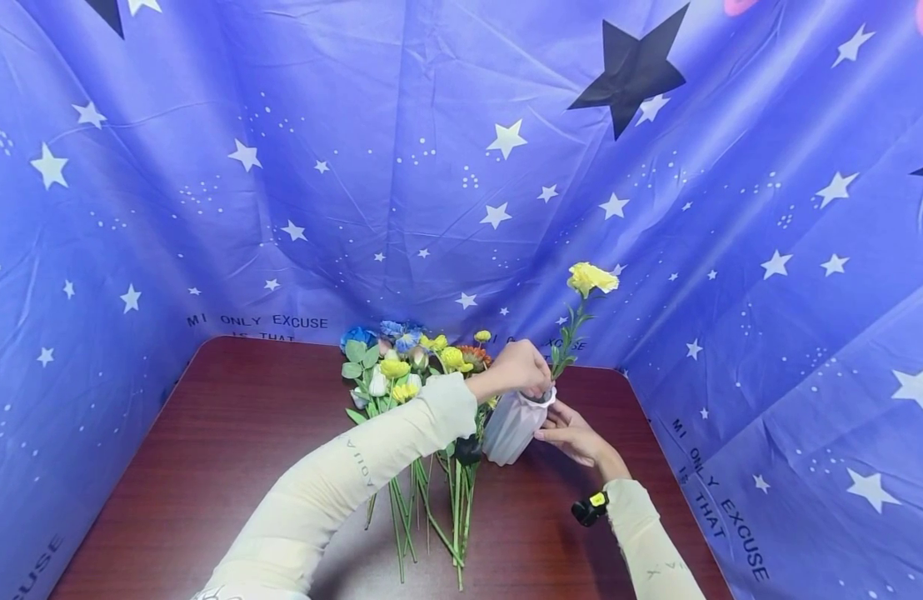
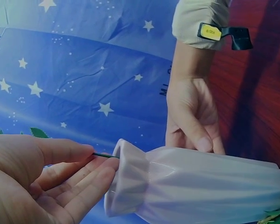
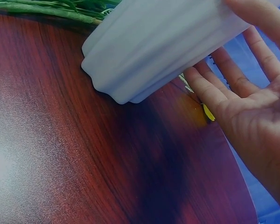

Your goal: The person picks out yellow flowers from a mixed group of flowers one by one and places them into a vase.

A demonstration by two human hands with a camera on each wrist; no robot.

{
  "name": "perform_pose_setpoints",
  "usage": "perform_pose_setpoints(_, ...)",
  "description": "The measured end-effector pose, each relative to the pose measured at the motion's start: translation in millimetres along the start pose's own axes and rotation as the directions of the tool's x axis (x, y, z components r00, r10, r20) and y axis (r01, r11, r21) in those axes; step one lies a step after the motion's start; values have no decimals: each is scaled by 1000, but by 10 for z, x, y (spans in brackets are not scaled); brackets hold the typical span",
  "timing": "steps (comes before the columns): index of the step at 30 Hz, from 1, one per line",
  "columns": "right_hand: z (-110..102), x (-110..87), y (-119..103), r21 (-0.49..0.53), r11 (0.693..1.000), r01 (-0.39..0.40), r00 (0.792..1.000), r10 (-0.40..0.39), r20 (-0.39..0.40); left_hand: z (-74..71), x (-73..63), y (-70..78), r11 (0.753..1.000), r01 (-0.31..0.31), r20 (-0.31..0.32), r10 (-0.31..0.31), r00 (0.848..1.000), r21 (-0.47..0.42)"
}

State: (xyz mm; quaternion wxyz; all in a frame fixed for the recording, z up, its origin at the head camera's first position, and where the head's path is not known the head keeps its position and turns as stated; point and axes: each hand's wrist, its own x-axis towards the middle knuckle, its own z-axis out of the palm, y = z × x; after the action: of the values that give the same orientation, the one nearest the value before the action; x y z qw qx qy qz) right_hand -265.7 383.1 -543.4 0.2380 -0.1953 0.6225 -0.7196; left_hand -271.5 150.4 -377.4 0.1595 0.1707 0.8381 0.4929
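Observation:
A pale, pleated vase [image 1: 510,427] stands on the table's right half, its mouth toward the top. My left hand [image 1: 520,368] is over the mouth, and thumb and fingers pinch the thin green stem [image 2: 102,155] right at the rim. That stem belongs to a yellow carnation [image 1: 592,278], which rises above the vase with narrow green leaves. The stem's lower end is hidden inside. From the right side, my right hand [image 1: 577,437] holds the vase, thumb on the near side and fingers behind it, as the right wrist view shows.
Left of the vase lies a pile of artificial flowers [image 1: 394,367], yellow, blue, white and orange, with long stems [image 1: 457,517] toward the near edge. A blue star-printed cloth [image 1: 401,167] hangs around the dark red table [image 1: 259,417]. A small yellow piece [image 3: 208,113] appears beyond the vase.

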Motion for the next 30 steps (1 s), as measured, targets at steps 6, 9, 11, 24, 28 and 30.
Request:
perform_pose_setpoints(6,0,-12,9,14,1000,16,1000,-17,21,64,42,-61,998,-10,-23,12,1000,54)
perform_pose_setpoints(9,15,-12,-5,12,1000,3,1000,-3,8,95,57,-75,996,-21,-38,24,999,85)
perform_pose_setpoints(11,17,-11,-11,9,1000,-3,1000,3,1,102,51,-67,990,-39,-42,45,998,135)
perform_pose_setpoints(24,26,-5,-26,-12,999,-38,999,38,-33,120,45,-73,969,-117,-37,128,991,216)
perform_pose_setpoints(28,32,-5,-28,-8,999,-35,999,35,-27,121,45,-69,969,-112,-41,124,991,219)
perform_pose_setpoints(30,32,-6,-26,-1,999,-33,999,33,-28,125,48,-68,969,-106,-45,119,992,224)
